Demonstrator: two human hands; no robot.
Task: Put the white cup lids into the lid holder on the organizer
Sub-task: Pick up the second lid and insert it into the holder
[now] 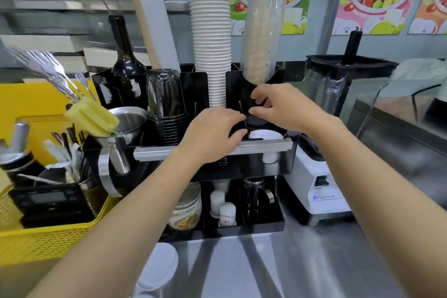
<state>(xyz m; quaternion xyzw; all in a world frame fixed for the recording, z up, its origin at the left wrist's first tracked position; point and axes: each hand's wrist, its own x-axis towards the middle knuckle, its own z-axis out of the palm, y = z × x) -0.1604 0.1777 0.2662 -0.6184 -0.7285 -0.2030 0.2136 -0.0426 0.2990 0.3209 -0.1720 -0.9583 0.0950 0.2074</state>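
A white cup lid (265, 134) lies in the lid holder on the upper tier of the black organizer (287, 164). Just behind it stands a dark round stack (258, 121) between thin wire rods. My left hand (212, 136) curls around the left side of that dark stack, thumb and fingers closed on it. My right hand (278, 106) hovers over its top, fingertips pinched together; what they hold is hidden in the dark. More white lids (157, 267) lie loose on the steel counter at the bottom left, away from both hands.
Tall stacks of white paper cups (210, 31) and wrapped cups (262, 31) rise behind the holder. A blender (338, 109) stands right, a steel pitcher (125, 133) and yellow basket (48, 237) left. Small white bottles (226, 210) and a jar (186, 208) fill the lower tier.
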